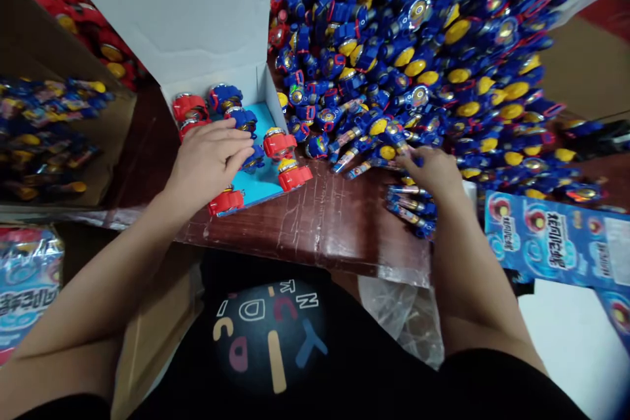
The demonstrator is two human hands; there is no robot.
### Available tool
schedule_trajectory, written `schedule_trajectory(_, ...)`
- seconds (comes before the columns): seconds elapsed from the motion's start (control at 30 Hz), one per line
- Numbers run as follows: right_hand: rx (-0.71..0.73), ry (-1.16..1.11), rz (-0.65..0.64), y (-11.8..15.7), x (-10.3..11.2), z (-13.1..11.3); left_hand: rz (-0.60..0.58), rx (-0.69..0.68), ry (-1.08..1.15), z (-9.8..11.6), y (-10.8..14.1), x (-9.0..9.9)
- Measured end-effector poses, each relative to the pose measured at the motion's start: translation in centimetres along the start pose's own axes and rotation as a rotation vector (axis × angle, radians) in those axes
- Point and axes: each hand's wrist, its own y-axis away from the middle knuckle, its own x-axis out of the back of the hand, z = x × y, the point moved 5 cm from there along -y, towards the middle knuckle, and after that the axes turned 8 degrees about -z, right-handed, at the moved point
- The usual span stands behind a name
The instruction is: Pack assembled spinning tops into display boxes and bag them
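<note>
My left hand [209, 157] is inside an open display box [258, 187] with a light-blue floor. Its fingers are bent together around a blue spinning-top toy [253, 159], partly hidden by the thumb. Another blue top toy [243, 119] lies just beyond the fingertips. Red top toys [279, 143] line the box's right side, and more red ones [189, 107] stand at the left. At the near edge of the toy pile, my right hand [433, 174] has its fingers closed on a blue toy with a clear tube [395, 134]. Several tube-ended toys [411, 203] lie under its wrist.
A large heap of blue and yellow toys [413, 65] covers the table's back and right. The white box lid [197, 6] stands raised. A carton [115, 144] with more toys is at the left. Printed blue cardboard [556, 236] lies at the right, near the table edge [315, 256].
</note>
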Motion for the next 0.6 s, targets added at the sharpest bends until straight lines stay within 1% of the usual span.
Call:
schedule_trajectory(0.07, -0.078, -0.019, 0.024, 1.0, -0.2, -0.1, 0.039, 0.068, 0.003, 0.0, 1.1, 1.3)
schedule_trajectory(0.1, -0.100, -0.026, 0.040, 1.7, 0.4, -0.5, 0.073, 0.120, 0.005, -0.3, 1.9, 1.8)
schedule_trajectory(0.17, -0.076, -0.059, 0.099, 3.3, 2.3, -1.5, 0.144, 0.232, 0.030, -1.2, 3.8, 2.3)
schedule_trajectory(0.23, 0.003, -0.110, 0.182, 5.0, 4.6, -3.1, 0.168, 0.342, 0.111, -2.7, 5.5, 1.2)
schedule_trajectory(0.3, 0.096, -0.173, 0.248, 6.6, 6.3, -5.5, 0.159, 0.438, 0.232, -4.3, 6.7, -0.8)
schedule_trajectory(0.37, 0.216, -0.251, 0.290, 8.2, 6.9, -8.7, 0.170, 0.524, 0.333, -5.3, 7.4, -2.4)
schedule_trajectory(0.4, 0.303, -0.304, 0.293, 8.9, 6.9, -10.8, 0.205, 0.533, 0.353, -5.1, 7.4, -2.6)
schedule_trajectory(0.43, 0.414, -0.371, 0.281, 9.7, 6.7, -13.1, 0.258, 0.497, 0.357, -4.3, 7.3, -2.4)
schedule_trajectory(0.47, 0.536, -0.447, 0.245, 10.5, 6.5, -15.6, 0.311, 0.414, 0.350, -2.9, 7.0, -1.8)
schedule_trajectory(0.5, 0.662, -0.524, 0.185, 11.2, 6.1, -18.2, 0.345, 0.293, 0.338, -0.8, 6.5, -1.0)
schedule_trajectory(0.53, 0.784, -0.596, 0.102, 11.8, 5.7, -20.7, 0.346, 0.151, 0.327, 1.6, 6.0, -0.2)
schedule_trajectory(0.57, 0.896, -0.655, 0.011, 12.3, 5.3, -23.1, 0.303, 0.020, 0.323, 4.1, 5.5, 0.4)
schedule_trajectory(0.6, 0.991, -0.698, -0.060, 12.8, 5.1, -25.1, 0.228, -0.079, 0.330, 6.5, 5.0, 0.8)
